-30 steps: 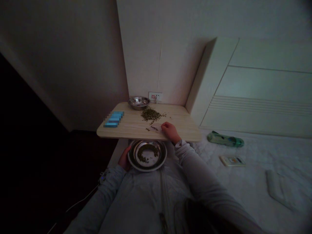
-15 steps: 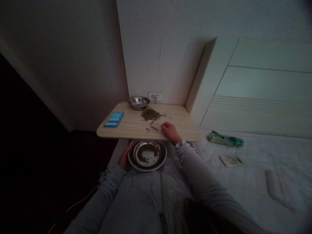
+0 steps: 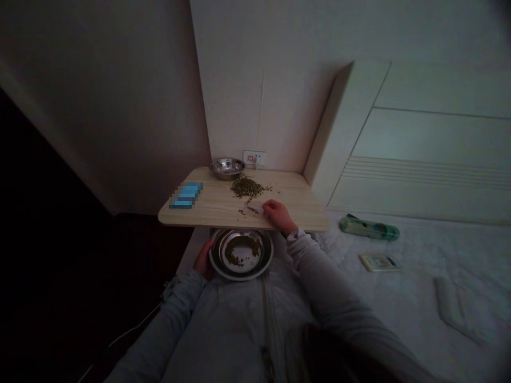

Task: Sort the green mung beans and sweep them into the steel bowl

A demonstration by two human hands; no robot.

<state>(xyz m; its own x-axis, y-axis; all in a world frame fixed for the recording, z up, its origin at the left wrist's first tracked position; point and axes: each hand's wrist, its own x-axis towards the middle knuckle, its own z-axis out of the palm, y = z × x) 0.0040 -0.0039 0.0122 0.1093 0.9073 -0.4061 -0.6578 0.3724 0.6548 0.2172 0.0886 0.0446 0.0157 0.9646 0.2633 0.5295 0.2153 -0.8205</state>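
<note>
Head view: right hand (image 3: 278,214) curled over board (image 3: 211,211), grip pinching see-through piece (image 3: 259,208) (dim); left hand (image 3: 203,260) clasping nearer bowl (image 3: 241,277).

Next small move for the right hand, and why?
Probably draw the right hand toward the near edge of the table, bringing along the small cluster of grains beside it. The left hand holds a steel bowl just below that edge, and similar grains lie inside.
</note>
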